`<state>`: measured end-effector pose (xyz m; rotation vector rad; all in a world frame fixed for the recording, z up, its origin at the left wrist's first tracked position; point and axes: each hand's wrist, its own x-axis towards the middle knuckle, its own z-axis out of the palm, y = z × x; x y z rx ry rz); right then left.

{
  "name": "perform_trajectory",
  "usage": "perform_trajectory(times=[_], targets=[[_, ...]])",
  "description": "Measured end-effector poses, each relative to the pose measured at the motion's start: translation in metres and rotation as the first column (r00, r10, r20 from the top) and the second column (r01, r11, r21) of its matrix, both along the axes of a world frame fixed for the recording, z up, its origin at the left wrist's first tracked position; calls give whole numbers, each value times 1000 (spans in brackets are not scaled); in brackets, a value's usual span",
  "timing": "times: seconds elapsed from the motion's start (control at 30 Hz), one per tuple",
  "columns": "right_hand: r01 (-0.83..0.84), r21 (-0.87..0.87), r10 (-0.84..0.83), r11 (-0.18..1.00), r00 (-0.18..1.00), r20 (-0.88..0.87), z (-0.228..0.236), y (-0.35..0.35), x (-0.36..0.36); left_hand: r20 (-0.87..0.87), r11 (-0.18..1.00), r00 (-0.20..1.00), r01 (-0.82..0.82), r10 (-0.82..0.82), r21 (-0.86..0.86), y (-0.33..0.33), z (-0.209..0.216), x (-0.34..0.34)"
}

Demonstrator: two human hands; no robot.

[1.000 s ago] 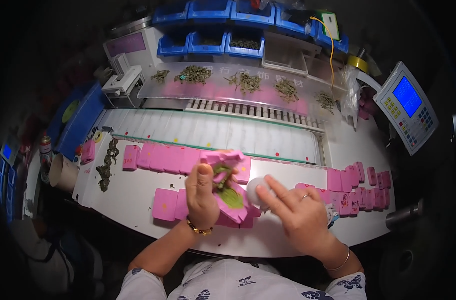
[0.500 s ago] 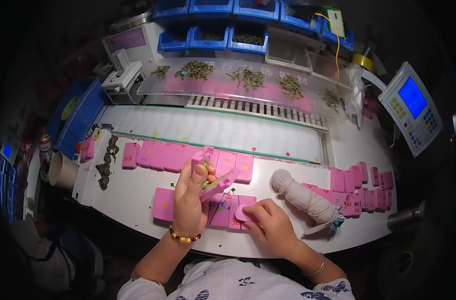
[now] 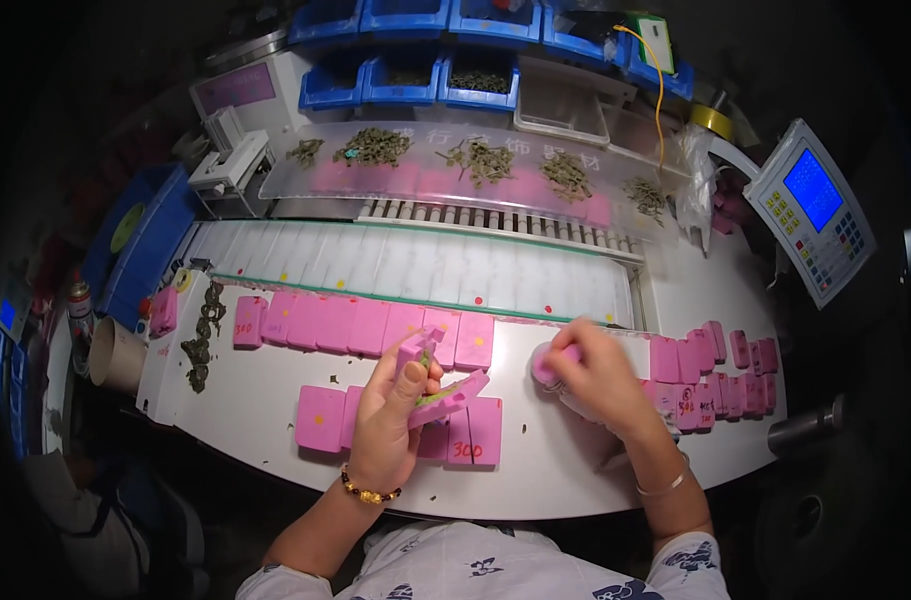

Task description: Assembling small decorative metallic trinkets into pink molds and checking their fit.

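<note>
My left hand [image 3: 388, 425] is closed on a pink rubber mould [image 3: 454, 398], whose two halves gape apart with green showing inside. My right hand [image 3: 611, 385] pinches a small rounded pink pad [image 3: 553, 366] against the end of a tied white cloth bundle [image 3: 582, 404], which that hand mostly covers. Below the raised mould lies a short row of pink blocks [image 3: 474, 420], one with a dark band across it and red writing. A longer row of pink blocks [image 3: 366, 325] runs behind my left hand.
More pink blocks [image 3: 711, 385] stand at the right, near a control panel [image 3: 811, 210] with a blue screen. Behind the rows, a long white tray [image 3: 406, 270] with a green edge spans the bench. Dark green clusters [image 3: 201, 340] lie left; blue bins [image 3: 401, 78] line the back.
My right hand has moved right and up with the pink pad, from the near blocks to the cloth bundle. My left hand still holds the parted mould in nearly the same place.
</note>
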<state>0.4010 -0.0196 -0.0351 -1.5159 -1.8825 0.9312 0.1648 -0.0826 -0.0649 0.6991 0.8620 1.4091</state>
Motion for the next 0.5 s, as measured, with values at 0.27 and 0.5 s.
perform_trajectory(times=[0.27,0.5], targets=[[-158,38,150,987,973,173,-9,16,5,49,996,995,83,-82,-25,-6,9,1],[-132,151,134,980,991,-1,12,22,13,-99,998,994,58,-54,38,-7,8,2]])
